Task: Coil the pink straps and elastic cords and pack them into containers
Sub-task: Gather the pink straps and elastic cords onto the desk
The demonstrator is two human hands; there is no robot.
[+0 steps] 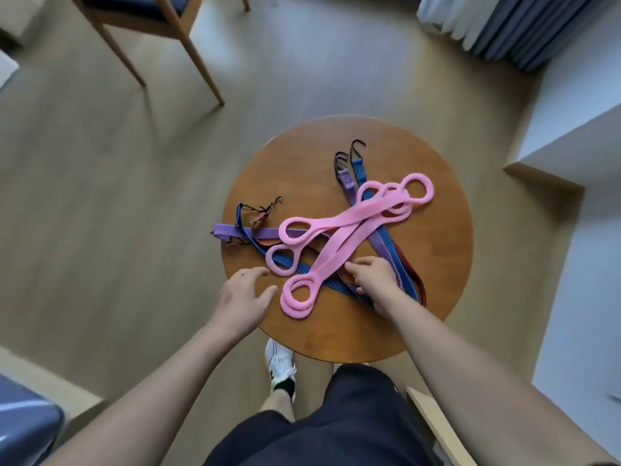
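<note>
A wooden chair stands at the far left on the pale floor, well apart from the round wooden desk.

The left hand hovers over the desk's near-left edge. Its grip is wide: fingers spread and relaxed, holding nothing, with the fingertips just beside the ring ends of the pink straps.

At the left rim of the desk lie black hooks, joined to the elastic cords. A purple cord runs from that edge in under the straps. A blue cord passes beneath the pink rings toward the near side.

The pink straps lie uncoiled in a crossed heap on the middle of the desk, on top of the cords. Their rings fan out at the near left and again at the far right.

Below the desk's near edge are a white shoe and dark shorts.

The right hand rests on the cords at the near right of the heap, its fingers bent and the tips touching the edge of one pink strap. Whether its grip pinches the strap or only touches it, I cannot tell.

Farther right a red cord curves beside the blue one. More hooks lie at the far side.

A grey curtain hangs at the upper right.
</note>
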